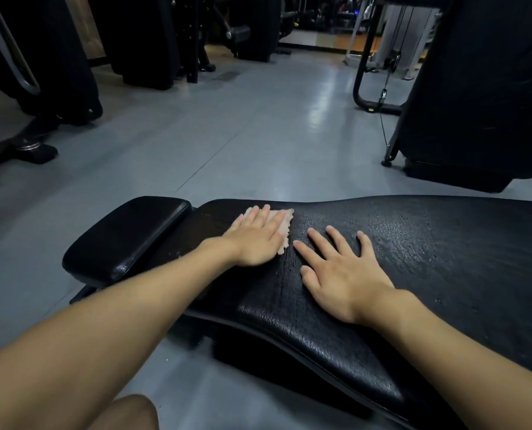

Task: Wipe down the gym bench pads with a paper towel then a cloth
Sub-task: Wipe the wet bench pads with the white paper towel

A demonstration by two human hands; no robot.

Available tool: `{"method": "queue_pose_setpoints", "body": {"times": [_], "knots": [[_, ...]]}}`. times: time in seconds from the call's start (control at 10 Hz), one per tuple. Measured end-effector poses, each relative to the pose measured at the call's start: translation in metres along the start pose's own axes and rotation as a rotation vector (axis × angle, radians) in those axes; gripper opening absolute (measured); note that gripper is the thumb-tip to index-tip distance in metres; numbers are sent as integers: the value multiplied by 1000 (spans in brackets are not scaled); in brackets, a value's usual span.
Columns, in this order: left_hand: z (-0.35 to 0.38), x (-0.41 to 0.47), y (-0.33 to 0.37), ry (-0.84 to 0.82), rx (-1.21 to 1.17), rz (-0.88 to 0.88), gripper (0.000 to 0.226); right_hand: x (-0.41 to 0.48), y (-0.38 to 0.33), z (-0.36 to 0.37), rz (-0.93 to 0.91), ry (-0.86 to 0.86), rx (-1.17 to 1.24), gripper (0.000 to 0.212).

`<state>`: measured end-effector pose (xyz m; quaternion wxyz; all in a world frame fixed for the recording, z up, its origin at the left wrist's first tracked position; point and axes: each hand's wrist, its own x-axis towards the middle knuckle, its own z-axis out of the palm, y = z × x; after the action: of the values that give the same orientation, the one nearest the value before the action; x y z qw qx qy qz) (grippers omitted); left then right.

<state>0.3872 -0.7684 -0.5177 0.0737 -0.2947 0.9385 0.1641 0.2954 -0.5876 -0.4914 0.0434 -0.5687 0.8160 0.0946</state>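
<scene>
1. While the left hand (260, 238) lies flat, palm down, on a pale pinkish cloth (281, 226), its fingers are stretched out close together and press the fabric against the long back pad (429, 243) of the gym bench.
2. Only the far edge and the scalloped right edge of the cloth show past the hand; whether it is a cloth or a paper towel cannot be told for certain.
3. The cloth sits at the narrow end of the long pad, just beside the gap that separates it from the small seat pad (128, 237) to the left.
4. The right hand (342, 274) rests palm down on the same long pad, just beside the cloth's edge, with its fingers spread wide and holding nothing.
5. The long pad's black surface is cracked and rough, and glossy in the light; the seat pad is smooth.
6. A grey floor (243, 131) lies beyond the bench, with dark gym machines (481, 88) standing around it.
7. A bare knee (128, 412) shows at the bottom edge.
</scene>
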Motion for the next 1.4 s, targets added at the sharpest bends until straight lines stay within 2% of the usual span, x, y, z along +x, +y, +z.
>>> {"method": "queue_pose_setpoints", "body": {"times": [0.2, 0.3, 0.7, 0.8, 0.9, 1.0, 1.1, 1.4], "knots": [[-15, 49, -2, 3, 5, -79, 58, 1, 0, 0, 6, 3, -2, 57], [-11, 29, -1, 15, -13, -53, 58, 0, 1, 2, 9, 8, 6, 57], [34, -143, -18, 35, 54, 57, 56, -4, -2, -3, 24, -11, 14, 57], [38, -166, -17, 112, 135, 57, 62, -1, -5, -7, -21, 66, -93, 64], [45, -163, -14, 138, 118, 42, 76, 6, -14, -6, -68, 22, 12, 60], [45, -143, -14, 104, 114, 6, 70, 9, -18, -1, -72, -38, 11, 60], [31, -114, -13, 25, 65, -59, 56, 9, -15, 0, -90, -28, 13, 61], [-5, 16, -25, 8, -3, -157, 58, 10, -15, 2, -113, 2, 0, 62]]}}
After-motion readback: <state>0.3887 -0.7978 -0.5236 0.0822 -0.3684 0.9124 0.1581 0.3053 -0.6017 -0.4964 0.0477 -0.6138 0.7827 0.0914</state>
